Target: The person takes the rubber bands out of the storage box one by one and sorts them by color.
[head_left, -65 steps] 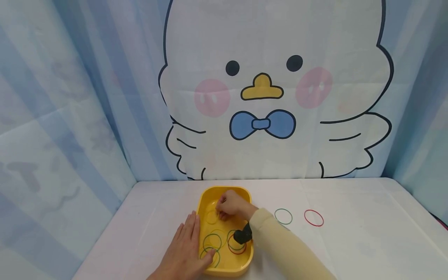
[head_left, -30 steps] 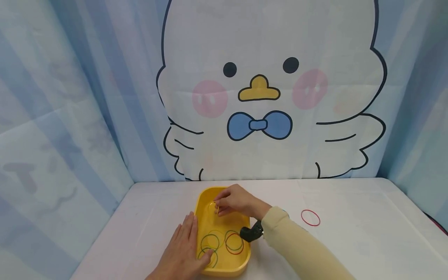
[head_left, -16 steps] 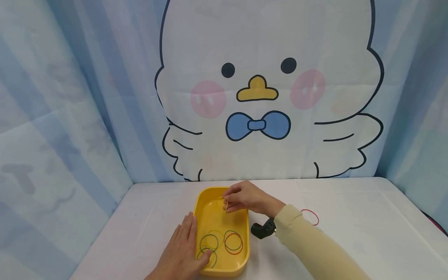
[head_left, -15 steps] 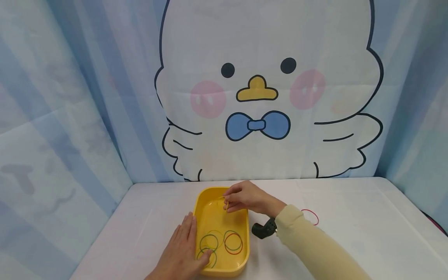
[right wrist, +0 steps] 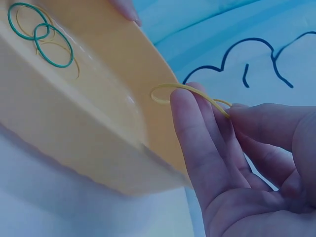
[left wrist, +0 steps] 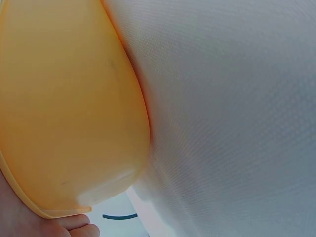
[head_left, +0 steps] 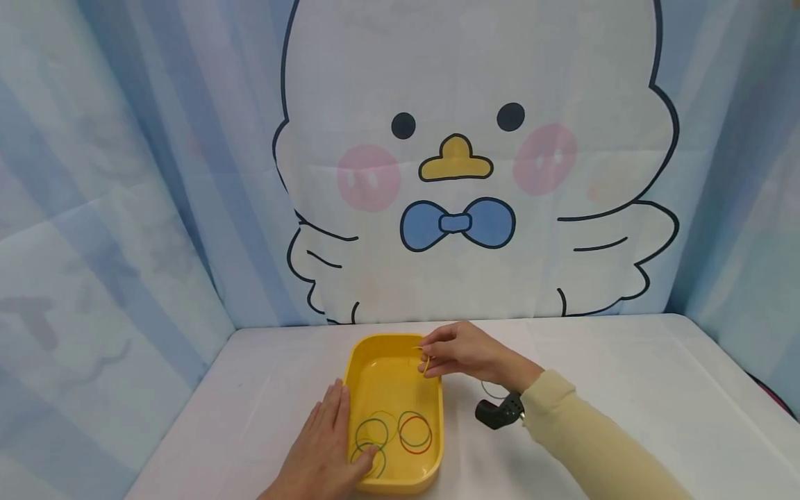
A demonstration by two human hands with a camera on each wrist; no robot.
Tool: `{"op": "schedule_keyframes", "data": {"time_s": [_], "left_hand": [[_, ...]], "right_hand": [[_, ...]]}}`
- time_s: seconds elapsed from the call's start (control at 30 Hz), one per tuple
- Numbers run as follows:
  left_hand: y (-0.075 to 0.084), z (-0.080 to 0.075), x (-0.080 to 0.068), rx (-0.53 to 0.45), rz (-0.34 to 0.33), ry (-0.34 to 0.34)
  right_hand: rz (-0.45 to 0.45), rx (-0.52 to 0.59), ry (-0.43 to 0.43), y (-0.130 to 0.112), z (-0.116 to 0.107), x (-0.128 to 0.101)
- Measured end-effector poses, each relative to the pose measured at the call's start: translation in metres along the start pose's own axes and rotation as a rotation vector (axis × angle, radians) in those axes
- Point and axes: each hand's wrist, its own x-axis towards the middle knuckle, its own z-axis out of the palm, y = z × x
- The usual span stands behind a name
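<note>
The right hand [head_left: 461, 349] pinches a yellow band [right wrist: 196, 92] over the far right edge of the tray [head_left: 387, 389], the left hand [head_left: 321, 448] touches its left side, fingers straight, with more bands [head_left: 415, 453] already inside, one loose band [head_left: 494, 397] outside.

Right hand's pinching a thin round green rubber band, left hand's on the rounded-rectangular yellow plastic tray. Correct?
Wrong colour: the right hand pinches a thin round yellow rubber band, as the right wrist view shows. The left hand is indeed on the rounded-rectangular yellow plastic tray.
</note>
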Motion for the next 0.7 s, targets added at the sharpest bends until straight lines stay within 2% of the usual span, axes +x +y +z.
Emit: {"op": "schedule_keyframes", "data": {"time_s": [0.3,0.7], "left_hand": [[-0.002,0.001,0.000,-0.020,0.009,0.000],[-0.001,0.000,0.000,-0.036,0.017,0.007]], "right_hand": [[0.034,0.043,0.050,0.010,-0.018,-0.019],[0.071,0.063,0.067,0.026,-0.037,-0.042]]}}
